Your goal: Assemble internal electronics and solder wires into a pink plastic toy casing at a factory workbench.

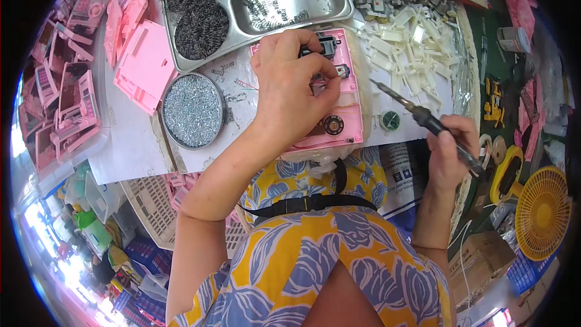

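My left hand is over an open pink plastic housing. Its thumb and index finger curl together in a pinch; what lies between them is hidden. Beside those fingers, a black part sits at the far end of the housing. A round speaker lies in the near part, with thin wires along it. To the right, my right hand is closed around the black handle of what looks like a soldering iron. Its thin metal tip points up and left, just right of the housing and apart from it.
Behind the housing stands a metal tray of black springs. A round dish of small silver screws is at left, near pink panels. White plastic pieces are heaped far right. A small green round item and yellow fan are at right.
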A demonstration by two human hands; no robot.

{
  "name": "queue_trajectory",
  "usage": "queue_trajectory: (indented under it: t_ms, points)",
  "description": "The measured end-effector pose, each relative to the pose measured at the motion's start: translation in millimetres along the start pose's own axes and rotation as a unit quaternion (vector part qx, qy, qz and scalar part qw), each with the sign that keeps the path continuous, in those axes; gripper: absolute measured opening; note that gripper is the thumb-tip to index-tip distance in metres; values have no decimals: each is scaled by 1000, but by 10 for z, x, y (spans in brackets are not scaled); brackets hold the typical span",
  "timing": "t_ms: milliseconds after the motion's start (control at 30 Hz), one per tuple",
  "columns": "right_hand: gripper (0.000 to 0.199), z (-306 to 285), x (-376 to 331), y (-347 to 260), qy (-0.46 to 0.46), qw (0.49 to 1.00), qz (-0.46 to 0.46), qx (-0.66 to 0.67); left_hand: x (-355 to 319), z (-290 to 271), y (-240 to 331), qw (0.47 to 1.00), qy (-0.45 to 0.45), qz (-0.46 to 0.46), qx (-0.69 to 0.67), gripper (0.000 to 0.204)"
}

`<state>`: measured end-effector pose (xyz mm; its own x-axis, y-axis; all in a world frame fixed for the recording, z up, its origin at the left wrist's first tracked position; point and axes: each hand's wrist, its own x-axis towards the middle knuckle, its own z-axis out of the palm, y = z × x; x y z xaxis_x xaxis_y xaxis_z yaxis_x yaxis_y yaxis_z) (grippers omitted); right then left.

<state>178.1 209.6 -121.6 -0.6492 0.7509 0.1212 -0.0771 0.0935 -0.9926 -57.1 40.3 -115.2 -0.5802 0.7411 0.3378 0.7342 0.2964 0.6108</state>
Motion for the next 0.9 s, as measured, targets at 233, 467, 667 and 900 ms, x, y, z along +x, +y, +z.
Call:
queue_trajectory:
  t_ms: [233,467,667,900]
  points:
    - [21,148,41,89,-67,998,2,-12,-10,39,-9,1000,7,-1,19,14]
    - [22,176,70,123,-80,997,-14,-6,0,24,-10,1000,-3,3,17,14]
    - [21,193,121,72,-110,991,-53,-52,8,23,-18,1000,-6,7,23,13]
    - [23,216,290,-80,-228,933,-226,-164,9,32,-19,999,-3,13,38,13]
